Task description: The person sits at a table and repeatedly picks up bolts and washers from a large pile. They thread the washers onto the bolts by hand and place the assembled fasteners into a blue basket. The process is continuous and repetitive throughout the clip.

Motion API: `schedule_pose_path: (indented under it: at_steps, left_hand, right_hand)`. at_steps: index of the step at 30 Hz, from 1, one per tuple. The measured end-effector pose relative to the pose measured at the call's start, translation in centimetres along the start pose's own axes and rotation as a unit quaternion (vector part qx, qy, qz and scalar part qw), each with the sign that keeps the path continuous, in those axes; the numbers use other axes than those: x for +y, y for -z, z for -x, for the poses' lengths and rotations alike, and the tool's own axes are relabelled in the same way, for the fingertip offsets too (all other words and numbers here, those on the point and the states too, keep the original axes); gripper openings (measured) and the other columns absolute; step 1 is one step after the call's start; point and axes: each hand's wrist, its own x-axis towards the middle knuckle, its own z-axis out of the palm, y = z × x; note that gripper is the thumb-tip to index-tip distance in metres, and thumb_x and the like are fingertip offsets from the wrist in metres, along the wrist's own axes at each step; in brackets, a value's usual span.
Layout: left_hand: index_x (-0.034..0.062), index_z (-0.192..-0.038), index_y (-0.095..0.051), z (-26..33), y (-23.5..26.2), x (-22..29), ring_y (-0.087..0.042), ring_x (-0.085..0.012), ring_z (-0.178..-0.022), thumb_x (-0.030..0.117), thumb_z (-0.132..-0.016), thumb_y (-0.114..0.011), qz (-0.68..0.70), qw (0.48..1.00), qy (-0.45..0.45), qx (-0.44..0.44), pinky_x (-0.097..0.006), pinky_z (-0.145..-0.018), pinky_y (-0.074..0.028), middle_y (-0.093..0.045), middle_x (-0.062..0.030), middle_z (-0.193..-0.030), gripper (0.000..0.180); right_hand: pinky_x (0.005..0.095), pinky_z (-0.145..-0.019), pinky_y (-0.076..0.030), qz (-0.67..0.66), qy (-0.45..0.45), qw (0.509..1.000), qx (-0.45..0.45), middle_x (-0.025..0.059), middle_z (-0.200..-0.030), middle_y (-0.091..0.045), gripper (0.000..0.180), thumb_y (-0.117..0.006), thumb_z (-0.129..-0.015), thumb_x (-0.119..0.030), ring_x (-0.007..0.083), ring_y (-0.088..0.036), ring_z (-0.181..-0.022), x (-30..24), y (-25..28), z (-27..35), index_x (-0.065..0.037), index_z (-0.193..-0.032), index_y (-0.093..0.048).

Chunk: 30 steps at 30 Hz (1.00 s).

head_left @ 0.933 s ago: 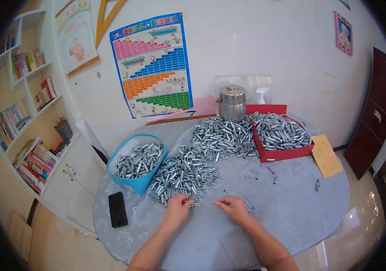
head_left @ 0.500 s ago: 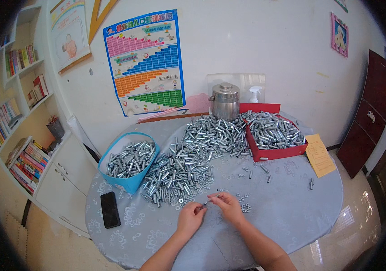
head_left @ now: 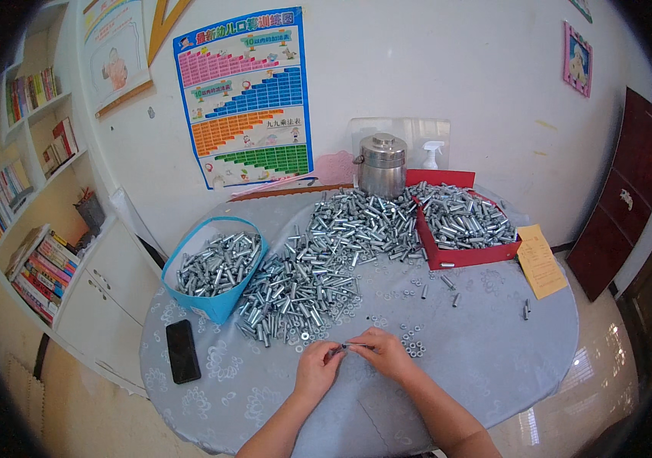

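Features a rounded table [head_left: 486, 359] draped in grey cloth [head_left: 223, 397] with a pale floral pattern. Carries a black phone [head_left: 182, 351] at the near left, with a blue basket [head_left: 219, 309] beyond. Bears a broad heap of silvery metal tubes [head_left: 356, 229] from left of centre to the far middle, and a red box [head_left: 471, 257] on the right. Holds loose tubes [head_left: 448, 282] and small washers [head_left: 412, 345] nearer, plus a yellow paper [head_left: 541, 263] at the right. Probably supports a metal canister [head_left: 382, 172] behind the heap, too.

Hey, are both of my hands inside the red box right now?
No, the left hand and right hand are over the grey tablecloth, nearer than the red box.
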Motion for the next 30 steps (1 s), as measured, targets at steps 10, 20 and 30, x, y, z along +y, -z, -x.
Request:
schedule_pose_path:
  at_steps: [10,20,30]
  left_hand:
    - [0.0032,-0.079,-0.06,0.1,0.2,0.6,-0.053,-0.0291,-0.075,0.008,-0.07,-0.063,-0.08,0.994,-0.066,-0.03,-0.036,-0.068,-0.042,-0.058,-0.0101,-0.076,0.011]
    - [0.0021,-0.083,-0.06,0.1,-0.1,0.2,-0.054,-0.0298,-0.077,0.005,-0.069,-0.06,-0.033,0.992,-0.12,-0.032,-0.036,-0.07,-0.042,-0.06,-0.0113,-0.08,0.014]
    - [0.0011,-0.098,-0.06,0.2,0.0,0.6,-0.055,-0.0124,-0.066,0.002,-0.072,-0.066,0.12,0.99,0.051,0.051,-0.024,-0.062,-0.046,-0.059,-0.0076,-0.078,0.027]
  right_hand:
    - [0.0366,-0.064,-0.042,0.163,0.113,0.98,0.013,0.0086,-0.076,-0.055,0.028,-0.063,-0.071,-0.013,0.0269,-0.053,-0.071,-1.2,0.3,-0.4,-0.01,-0.098,-0.061]
    - [0.0391,-0.085,-0.037,0.145,0.079,0.986,-0.012,0.0152,-0.106,-0.052,0.046,-0.056,-0.079,-0.019,0.0305,-0.048,-0.097,-2.1,-1.6,0.0,-0.005,-0.121,-0.043]
    - [0.0388,-0.083,-0.038,0.175,-0.051,0.97,0.161,0.0113,-0.096,-0.058,0.024,-0.06,-0.075,-0.016,0.0301,-0.05,-0.094,3.5,2.2,-0.1,-0.006,-0.097,-0.06]
